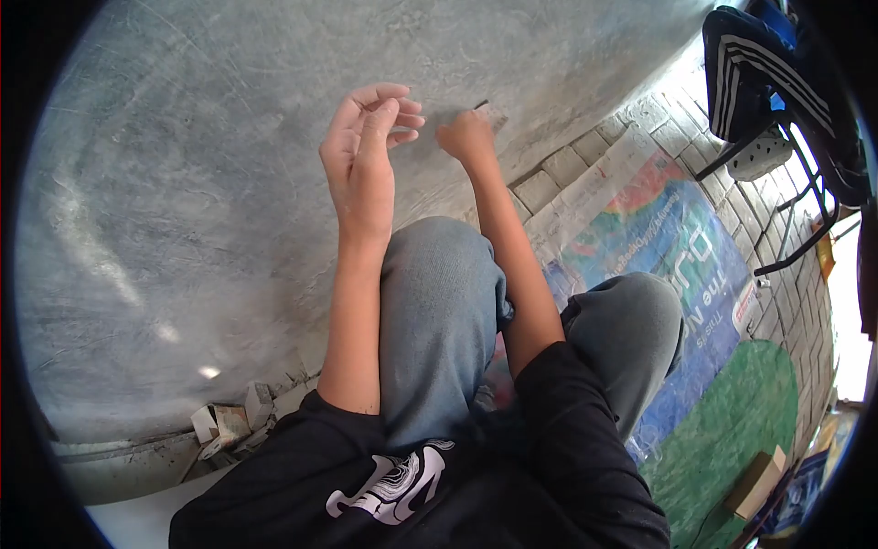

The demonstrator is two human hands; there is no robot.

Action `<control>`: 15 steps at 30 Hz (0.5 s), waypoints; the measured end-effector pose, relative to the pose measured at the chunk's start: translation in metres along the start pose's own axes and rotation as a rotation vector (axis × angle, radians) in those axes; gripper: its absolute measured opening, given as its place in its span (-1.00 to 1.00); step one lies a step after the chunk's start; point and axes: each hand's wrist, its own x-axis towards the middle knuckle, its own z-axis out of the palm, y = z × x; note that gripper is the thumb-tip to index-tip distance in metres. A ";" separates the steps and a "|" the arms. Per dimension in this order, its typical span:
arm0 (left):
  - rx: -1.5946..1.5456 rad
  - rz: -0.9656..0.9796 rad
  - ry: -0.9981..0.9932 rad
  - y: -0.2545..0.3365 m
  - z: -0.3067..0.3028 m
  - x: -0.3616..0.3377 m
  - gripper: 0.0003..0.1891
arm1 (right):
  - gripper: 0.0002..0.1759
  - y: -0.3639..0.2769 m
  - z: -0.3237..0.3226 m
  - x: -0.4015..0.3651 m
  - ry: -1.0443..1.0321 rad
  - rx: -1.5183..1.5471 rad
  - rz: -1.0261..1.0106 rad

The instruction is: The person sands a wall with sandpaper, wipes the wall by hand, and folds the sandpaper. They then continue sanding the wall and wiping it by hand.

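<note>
My left hand [364,156] is raised in front of the grey plastered wall [229,119], fingers apart and loosely bent, with nothing in it. To its right, my right hand [468,135] is closed against the wall's surface near its foot. A small flat grey-brown piece [495,116] with a dark edge sticks out past the knuckles of that hand. Most of the piece is hidden by the fingers, so its kind cannot be made out.
My bent knees in jeans [439,302] lie below the hands. A printed banner [640,247] covers part of the paving bricks [540,190] on the right. Beyond it stands a chair [796,238] with dark striped cloth on it. Broken scraps [233,423] lie at lower left, a cardboard box [757,482] at lower right.
</note>
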 end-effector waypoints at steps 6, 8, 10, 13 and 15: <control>0.003 0.023 -0.003 0.002 0.000 0.001 -0.78 | -0.61 -0.020 -0.025 -0.018 -0.013 0.006 -0.053; -0.015 0.021 -0.020 0.000 0.003 0.000 -0.78 | -0.62 -0.003 -0.012 -0.009 0.027 0.006 -0.034; 0.001 0.013 -0.004 0.000 0.002 0.001 -0.77 | -0.63 0.002 -0.010 -0.009 0.071 0.020 -0.017; -0.008 0.015 0.006 0.002 0.001 0.000 -0.77 | -0.62 -0.009 -0.011 -0.013 0.046 -0.044 -0.122; -0.007 0.017 0.001 0.001 0.000 0.001 -0.77 | -0.55 -0.018 -0.017 -0.016 0.110 0.073 -0.103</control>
